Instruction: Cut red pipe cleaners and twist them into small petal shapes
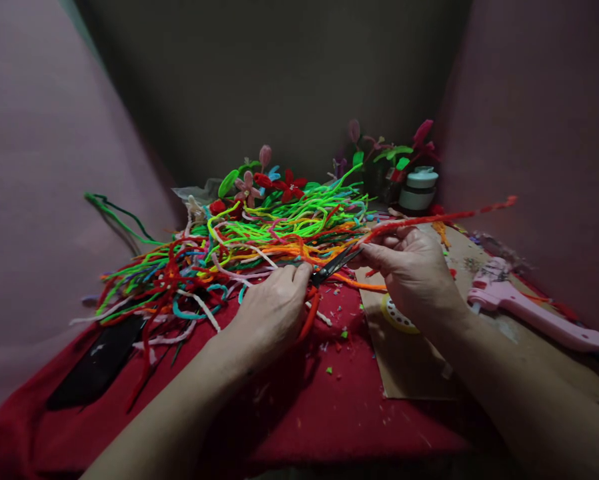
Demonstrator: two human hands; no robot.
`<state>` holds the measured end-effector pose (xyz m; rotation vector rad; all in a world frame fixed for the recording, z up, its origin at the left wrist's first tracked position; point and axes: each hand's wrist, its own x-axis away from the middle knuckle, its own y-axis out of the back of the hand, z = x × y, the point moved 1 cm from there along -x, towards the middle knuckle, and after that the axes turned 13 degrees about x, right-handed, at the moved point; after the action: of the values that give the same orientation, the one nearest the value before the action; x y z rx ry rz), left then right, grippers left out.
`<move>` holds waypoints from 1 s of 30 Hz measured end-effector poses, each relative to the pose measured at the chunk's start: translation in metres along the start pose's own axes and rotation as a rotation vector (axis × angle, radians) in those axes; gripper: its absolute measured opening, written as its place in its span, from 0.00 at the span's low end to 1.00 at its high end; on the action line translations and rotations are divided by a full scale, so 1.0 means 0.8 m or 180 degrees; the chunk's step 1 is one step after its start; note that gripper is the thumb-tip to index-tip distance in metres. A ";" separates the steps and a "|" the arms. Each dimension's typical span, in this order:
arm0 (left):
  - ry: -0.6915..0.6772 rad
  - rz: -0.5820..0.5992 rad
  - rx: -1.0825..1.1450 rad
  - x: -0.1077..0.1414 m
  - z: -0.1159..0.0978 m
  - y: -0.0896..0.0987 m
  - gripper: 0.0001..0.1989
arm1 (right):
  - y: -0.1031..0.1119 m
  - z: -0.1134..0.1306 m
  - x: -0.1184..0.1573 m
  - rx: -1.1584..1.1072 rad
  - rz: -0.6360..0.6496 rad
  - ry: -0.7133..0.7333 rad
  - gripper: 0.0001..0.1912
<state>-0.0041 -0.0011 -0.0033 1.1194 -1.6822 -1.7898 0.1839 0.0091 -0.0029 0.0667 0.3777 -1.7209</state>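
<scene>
Scissors (333, 265), dark-bladed, red-handled: gripped in the left hand (274, 300), fingers closed about the handles, above red cloth (339, 420); exact gap between blades too dim to tell. Red fuzzy stem (444, 218), one: pinched between thumb and fingers of the right hand (414, 270), just beyond the scissor tips, at the right of a heap of loose stems (289, 227). Stage of work, by judgement: partway; clippings (344, 334) already scattered on the cloth, made-up flowers (290, 187) behind the heap; red stem not visibly joined to any flower, no completed cut to be seen on it; many coloured stems apparently unused. Orientation: long axis of red stem roughly left to right, rising slightly, free end pointing right; opposite end unclear at the fingertips. Scissors diagonal, tips pointing away and rightward, toward the right fingertips. Also present: pink glue gun (544, 320) on cardboard (397, 377); lidded jar (417, 191) at back.
</scene>
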 end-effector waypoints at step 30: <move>0.0156 0.0434 -0.0382 0.002 -0.010 0.008 0.20 | 0.001 -0.006 0.000 -0.0208 0.0324 -0.0462 0.13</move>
<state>0.0001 -0.0081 0.0030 0.9658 -1.5618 -1.7390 0.1842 0.0101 -0.0073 -0.0849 0.3172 -1.6010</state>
